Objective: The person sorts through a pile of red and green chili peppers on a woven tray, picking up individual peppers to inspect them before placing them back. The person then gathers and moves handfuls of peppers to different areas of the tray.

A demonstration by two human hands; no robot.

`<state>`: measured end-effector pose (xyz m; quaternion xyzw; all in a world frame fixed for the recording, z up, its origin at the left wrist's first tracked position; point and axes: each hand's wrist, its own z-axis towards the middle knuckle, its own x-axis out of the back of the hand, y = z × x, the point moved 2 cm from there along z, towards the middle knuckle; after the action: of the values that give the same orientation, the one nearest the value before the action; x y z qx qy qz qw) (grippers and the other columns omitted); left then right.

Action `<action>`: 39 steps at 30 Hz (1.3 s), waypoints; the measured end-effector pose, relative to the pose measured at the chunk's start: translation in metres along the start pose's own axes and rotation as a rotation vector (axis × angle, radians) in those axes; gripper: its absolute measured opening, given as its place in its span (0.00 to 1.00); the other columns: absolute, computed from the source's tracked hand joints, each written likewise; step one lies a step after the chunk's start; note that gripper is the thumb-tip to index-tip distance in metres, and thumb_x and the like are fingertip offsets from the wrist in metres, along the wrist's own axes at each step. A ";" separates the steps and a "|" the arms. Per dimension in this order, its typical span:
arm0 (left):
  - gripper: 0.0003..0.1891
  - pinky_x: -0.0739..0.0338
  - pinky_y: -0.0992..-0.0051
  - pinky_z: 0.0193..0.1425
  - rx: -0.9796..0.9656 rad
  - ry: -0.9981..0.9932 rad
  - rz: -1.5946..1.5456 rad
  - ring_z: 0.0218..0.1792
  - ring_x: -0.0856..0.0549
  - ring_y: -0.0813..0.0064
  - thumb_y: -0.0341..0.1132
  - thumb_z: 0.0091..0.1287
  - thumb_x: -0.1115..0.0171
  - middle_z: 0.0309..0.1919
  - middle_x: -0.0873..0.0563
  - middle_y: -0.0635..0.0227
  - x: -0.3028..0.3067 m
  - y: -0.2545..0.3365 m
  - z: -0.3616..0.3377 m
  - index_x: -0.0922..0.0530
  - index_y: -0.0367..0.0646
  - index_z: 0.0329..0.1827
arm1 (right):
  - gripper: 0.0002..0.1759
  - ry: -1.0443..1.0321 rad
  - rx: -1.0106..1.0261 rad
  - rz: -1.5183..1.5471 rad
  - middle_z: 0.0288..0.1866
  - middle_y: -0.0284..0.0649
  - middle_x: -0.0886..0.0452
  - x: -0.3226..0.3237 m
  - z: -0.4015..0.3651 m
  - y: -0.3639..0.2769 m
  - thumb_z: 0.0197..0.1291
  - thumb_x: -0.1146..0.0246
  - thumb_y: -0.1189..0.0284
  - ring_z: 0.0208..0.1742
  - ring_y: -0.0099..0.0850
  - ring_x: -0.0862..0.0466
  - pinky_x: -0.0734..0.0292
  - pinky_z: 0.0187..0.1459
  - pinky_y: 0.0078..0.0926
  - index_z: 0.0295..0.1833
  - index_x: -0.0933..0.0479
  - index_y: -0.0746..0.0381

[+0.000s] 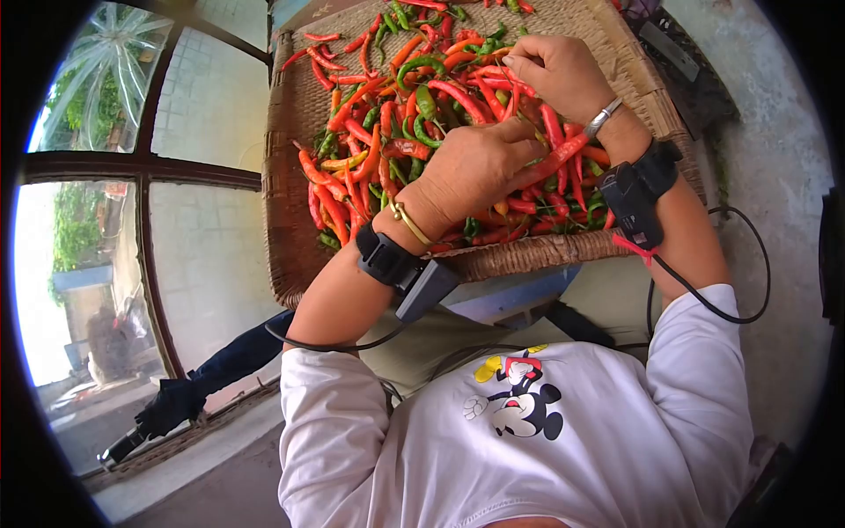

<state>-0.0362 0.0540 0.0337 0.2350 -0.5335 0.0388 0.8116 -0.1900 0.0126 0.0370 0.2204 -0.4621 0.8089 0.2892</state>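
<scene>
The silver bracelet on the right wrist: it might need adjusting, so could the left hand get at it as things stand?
Probably yes: the silver bracelet shows uncovered near the left hand, with only peppers seen between them.

Daylight comes through the window point(202, 238) left of the woven basket point(554, 255), where patches of the view outside blow out to white. Over the basket the light is bright and soft, with small glints on the peppers point(554, 163) and dark gaps among them. The floor point(779, 132) right of the basket looks greyer. Wide-angle distortion bends the outer parts; black vignetting rounds the corners.
</scene>
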 end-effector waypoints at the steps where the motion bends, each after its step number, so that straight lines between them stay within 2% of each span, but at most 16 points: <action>1: 0.13 0.23 0.71 0.34 -0.003 -0.001 -0.002 0.32 0.19 0.65 0.35 0.49 0.36 0.38 0.21 0.69 -0.003 0.000 0.001 0.21 0.45 0.39 | 0.12 0.015 0.015 -0.036 0.19 0.45 0.26 0.003 0.001 0.001 0.51 0.42 0.64 0.24 0.43 0.24 0.30 0.27 0.37 0.25 0.26 0.62; 7: 0.18 0.23 0.71 0.32 0.047 -0.076 0.120 0.32 0.19 0.65 0.42 0.49 0.36 0.39 0.22 0.68 -0.011 -0.001 0.002 0.23 0.46 0.43 | 0.13 0.015 0.014 -0.109 0.19 0.46 0.26 0.007 0.003 0.004 0.51 0.43 0.63 0.24 0.44 0.25 0.31 0.27 0.39 0.24 0.26 0.61; 9: 0.19 0.24 0.70 0.32 0.063 -0.086 0.130 0.31 0.19 0.65 0.45 0.50 0.37 0.38 0.22 0.67 -0.012 0.002 0.006 0.23 0.46 0.42 | 0.12 -0.009 0.046 -0.187 0.19 0.44 0.26 0.006 0.002 0.003 0.54 0.42 0.65 0.21 0.37 0.25 0.31 0.26 0.30 0.30 0.24 0.63; 11: 0.21 0.24 0.69 0.34 0.096 -0.185 0.188 0.33 0.19 0.64 0.46 0.51 0.38 0.38 0.22 0.67 -0.011 0.004 0.010 0.24 0.45 0.45 | 0.12 -0.032 0.037 -0.206 0.19 0.44 0.26 0.006 0.003 0.006 0.53 0.42 0.65 0.21 0.38 0.25 0.31 0.26 0.31 0.30 0.24 0.63; 15: 0.23 0.24 0.68 0.38 0.147 -0.117 0.161 0.37 0.20 0.63 0.44 0.52 0.38 0.40 0.22 0.65 -0.016 -0.012 0.006 0.28 0.46 0.50 | 0.12 -0.056 0.006 -0.262 0.19 0.44 0.26 0.006 0.003 0.013 0.52 0.42 0.65 0.22 0.39 0.25 0.31 0.26 0.32 0.29 0.24 0.63; 17: 0.26 0.25 0.69 0.42 0.003 0.009 0.168 0.40 0.21 0.61 0.42 0.51 0.38 0.44 0.24 0.63 -0.013 -0.020 0.000 0.32 0.47 0.54 | 0.12 -0.062 0.003 -0.251 0.19 0.44 0.26 0.004 0.003 0.015 0.52 0.42 0.64 0.22 0.39 0.24 0.31 0.27 0.33 0.29 0.25 0.63; 18: 0.28 0.25 0.70 0.44 -0.037 -0.007 0.170 0.43 0.23 0.62 0.39 0.49 0.37 0.48 0.26 0.64 -0.009 -0.021 -0.001 0.32 0.47 0.55 | 0.12 -0.069 0.002 -0.241 0.19 0.44 0.26 0.004 0.002 0.016 0.52 0.42 0.64 0.23 0.39 0.24 0.31 0.27 0.33 0.28 0.25 0.63; 22: 0.30 0.26 0.69 0.47 -0.039 -0.146 0.294 0.47 0.25 0.63 0.38 0.46 0.36 0.50 0.28 0.65 0.001 -0.024 -0.009 0.33 0.48 0.56 | 0.12 -0.140 0.010 -0.282 0.21 0.44 0.25 0.003 0.000 0.007 0.50 0.41 0.64 0.25 0.39 0.24 0.30 0.29 0.34 0.28 0.25 0.63; 24: 0.30 0.29 0.67 0.51 -0.089 -0.076 0.435 0.50 0.28 0.64 0.38 0.45 0.36 0.53 0.30 0.66 0.005 -0.025 -0.013 0.31 0.50 0.56 | 0.10 -0.354 0.027 -0.277 0.26 0.42 0.21 -0.001 -0.004 0.004 0.45 0.40 0.64 0.32 0.41 0.21 0.27 0.35 0.37 0.26 0.22 0.58; 25: 0.30 0.29 0.67 0.51 -0.090 -0.080 0.432 0.50 0.28 0.64 0.38 0.45 0.36 0.53 0.30 0.66 0.005 -0.027 -0.014 0.31 0.50 0.56 | 0.10 -0.354 0.023 -0.275 0.26 0.42 0.21 -0.002 -0.006 0.002 0.45 0.40 0.64 0.32 0.41 0.21 0.27 0.35 0.37 0.26 0.22 0.58; 27: 0.26 0.31 0.64 0.54 -0.085 -0.133 0.397 0.51 0.29 0.63 0.37 0.48 0.39 0.54 0.32 0.66 0.002 -0.030 -0.018 0.29 0.53 0.54 | 0.09 -0.544 0.089 -0.328 0.28 0.41 0.21 -0.007 -0.011 -0.006 0.43 0.39 0.64 0.34 0.39 0.21 0.27 0.37 0.37 0.27 0.22 0.58; 31: 0.22 0.31 0.65 0.54 -0.116 -0.144 0.457 0.52 0.29 0.62 0.36 0.51 0.43 0.55 0.33 0.66 -0.004 -0.039 -0.022 0.28 0.54 0.52 | 0.10 -0.758 0.112 -0.407 0.28 0.41 0.21 -0.015 -0.018 -0.029 0.42 0.38 0.64 0.34 0.40 0.21 0.26 0.37 0.37 0.28 0.21 0.58; 34: 0.20 0.29 0.64 0.51 -0.116 -0.149 0.512 0.53 0.30 0.66 0.36 0.53 0.46 0.56 0.34 0.69 -0.002 -0.047 -0.022 0.28 0.59 0.52 | 0.09 -0.700 0.128 -0.447 0.30 0.39 0.21 -0.020 -0.021 -0.018 0.42 0.36 0.64 0.36 0.39 0.21 0.27 0.39 0.36 0.28 0.21 0.57; 35: 0.20 0.29 0.66 0.52 -0.103 -0.156 0.516 0.53 0.30 0.65 0.34 0.53 0.46 0.56 0.33 0.67 0.000 -0.050 -0.019 0.28 0.57 0.52 | 0.09 -0.650 0.137 -0.456 0.31 0.38 0.21 -0.020 -0.021 -0.015 0.42 0.36 0.64 0.38 0.39 0.21 0.27 0.39 0.36 0.28 0.22 0.57; 37: 0.21 0.28 0.68 0.52 -0.069 -0.155 0.520 0.52 0.29 0.64 0.31 0.52 0.46 0.56 0.33 0.65 0.001 -0.062 -0.014 0.28 0.54 0.52 | 0.07 -0.713 0.048 -0.471 0.34 0.37 0.22 -0.018 -0.018 -0.015 0.44 0.37 0.66 0.40 0.37 0.21 0.27 0.40 0.36 0.29 0.22 0.56; 39: 0.20 0.28 0.69 0.52 -0.021 -0.142 0.524 0.51 0.28 0.63 0.30 0.52 0.45 0.55 0.32 0.65 0.003 -0.071 -0.010 0.27 0.53 0.50 | 0.06 -0.572 0.074 -0.470 0.34 0.38 0.22 -0.018 -0.015 -0.006 0.45 0.38 0.68 0.40 0.37 0.21 0.27 0.40 0.36 0.31 0.23 0.55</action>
<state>-0.0046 -0.0054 0.0088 0.0826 -0.6321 0.2256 0.7367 -0.1739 0.0234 0.0220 0.5479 -0.4316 0.6422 0.3180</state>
